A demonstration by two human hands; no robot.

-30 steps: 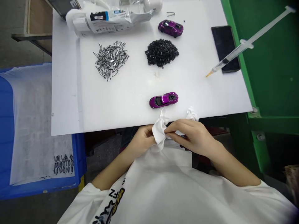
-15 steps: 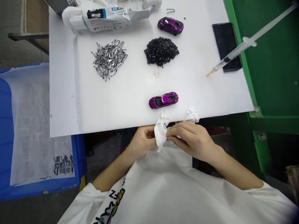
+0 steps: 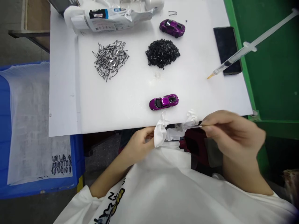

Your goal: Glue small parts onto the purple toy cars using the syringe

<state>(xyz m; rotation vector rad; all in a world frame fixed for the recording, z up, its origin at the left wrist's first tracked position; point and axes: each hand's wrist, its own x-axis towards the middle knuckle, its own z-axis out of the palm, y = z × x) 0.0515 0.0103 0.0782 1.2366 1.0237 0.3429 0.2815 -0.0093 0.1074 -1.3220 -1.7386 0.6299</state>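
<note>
My left hand (image 3: 139, 145) pinches a crumpled white cloth (image 3: 161, 132) just below the front edge of the white board (image 3: 116, 118). My right hand (image 3: 233, 135) is slightly blurred and holds a thin silvery sliver (image 3: 198, 126) between its fingertips, close to a bunched end of the cloth. A purple toy car (image 3: 163, 102) lies on the board a little above the cloth. A second purple car (image 3: 172, 28) sits farther back, beyond a heap of black bits (image 3: 162, 53). To the left is a heap of silver-and-black slivers (image 3: 110, 59).
A syringe with an orange tip (image 3: 243, 53) lies across a black phone (image 3: 227, 49) at the board's right edge, beside a green frame (image 3: 257, 127). A foil packet (image 3: 109, 15) lies at the back. A blue crate lined with white sheeting (image 3: 42, 183) stands at the left.
My right hand has moved away to the right from the cloth, now pinching a thin sliver. The cloth is stretched out more, and my left hand still holds it.
</note>
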